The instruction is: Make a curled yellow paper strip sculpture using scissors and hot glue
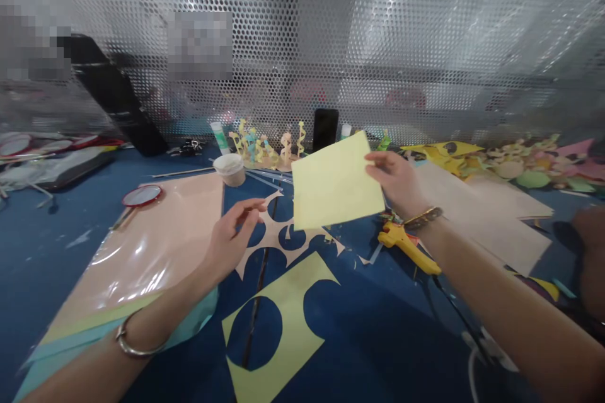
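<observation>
My right hand pinches a pale yellow sheet of paper by its right edge, holding it up above the table. To the left, my left hand hovers with loosely curved fingers and seems to hold nothing. Just beyond its fingertips lies a pale pink paper scrap with round cut-outs; whether they touch is unclear. Nearer me, a yellow paper scrap with round holes cut from it rests on the blue table. Below my right wrist is a yellow glue gun with a dark cord.
At left, a clear packet of coloured paper bears a red-rimmed round mirror. A white tub, curled paper pieces and a phone stand behind. Pale sheets lie right. Perforated metal closes the back.
</observation>
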The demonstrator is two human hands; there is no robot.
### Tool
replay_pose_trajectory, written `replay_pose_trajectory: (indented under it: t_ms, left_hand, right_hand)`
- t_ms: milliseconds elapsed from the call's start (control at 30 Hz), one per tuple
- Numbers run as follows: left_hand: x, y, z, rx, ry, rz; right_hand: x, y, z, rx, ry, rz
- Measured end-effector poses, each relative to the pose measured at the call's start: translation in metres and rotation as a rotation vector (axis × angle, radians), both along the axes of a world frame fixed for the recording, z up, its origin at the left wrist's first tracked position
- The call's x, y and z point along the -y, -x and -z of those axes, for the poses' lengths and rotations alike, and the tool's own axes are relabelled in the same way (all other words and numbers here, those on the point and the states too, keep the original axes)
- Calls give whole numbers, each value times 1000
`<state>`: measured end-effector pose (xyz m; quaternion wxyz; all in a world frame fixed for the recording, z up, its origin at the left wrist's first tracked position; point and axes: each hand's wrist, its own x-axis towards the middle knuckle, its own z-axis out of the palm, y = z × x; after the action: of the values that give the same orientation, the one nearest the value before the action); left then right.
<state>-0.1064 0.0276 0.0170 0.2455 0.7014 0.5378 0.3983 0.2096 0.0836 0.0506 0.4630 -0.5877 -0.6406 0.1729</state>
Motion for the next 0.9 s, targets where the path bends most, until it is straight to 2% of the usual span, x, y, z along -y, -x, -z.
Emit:
replay_pose_trajectory:
  t_ms: [133,267,367,500,700,800,900]
  left_hand:
    - [8,-6,-14,-88,60,95]
    - [14,-6,-31,-438,151,240]
    - [20,0,-37,-633,207,312]
    - [39,3,-32,-777,219,288]
    - [73,-17,-15,-872,105,302]
    - [78,-24,-10,-897,98,302]
    - [76,-27,-12,-901,164,276]
  right_hand:
    - [8,-22,1,-337,-39,93]
    - [23,-29,3,-600,4,110]
    - [35,-32,0,-723,25,113]
    - [50,-39,-6,-815,26,136]
    - [79,-38,-12,-823,13,208]
    - [97,-37,-17,-804,0,244]
    - [112,-39,-21,-786,-32,308]
